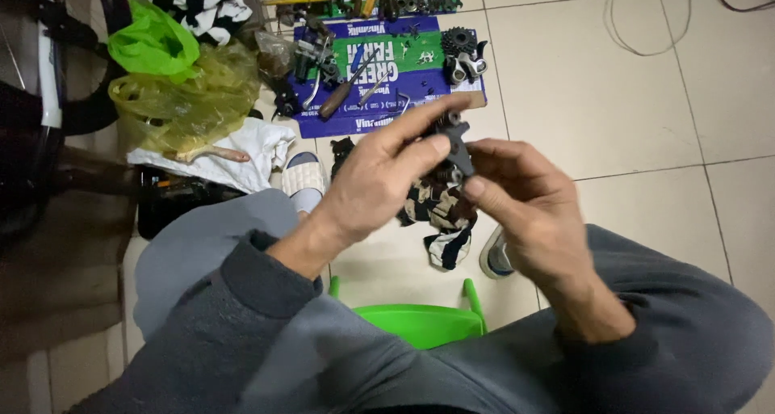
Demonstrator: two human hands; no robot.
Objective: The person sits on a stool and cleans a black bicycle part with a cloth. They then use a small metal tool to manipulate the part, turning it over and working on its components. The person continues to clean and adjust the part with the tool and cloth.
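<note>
My left hand (379,180) and my right hand (525,204) meet in the middle of the view, both gripping a small black metal bike part (454,143). The left thumb and fingers pinch its upper end, and the right fingertips hold its lower right side. Most of the part is hidden by my fingers. Under my hands a dirty patterned rag (440,212) lies on the tiled floor.
A flattened purple and green carton (420,58) on the floor carries a screwdriver (343,91), a cog set (462,46) and small metal parts. Green and yellow plastic bags (173,83) and a white cloth (242,151) lie to the left. A green stool (420,321) shows between my knees.
</note>
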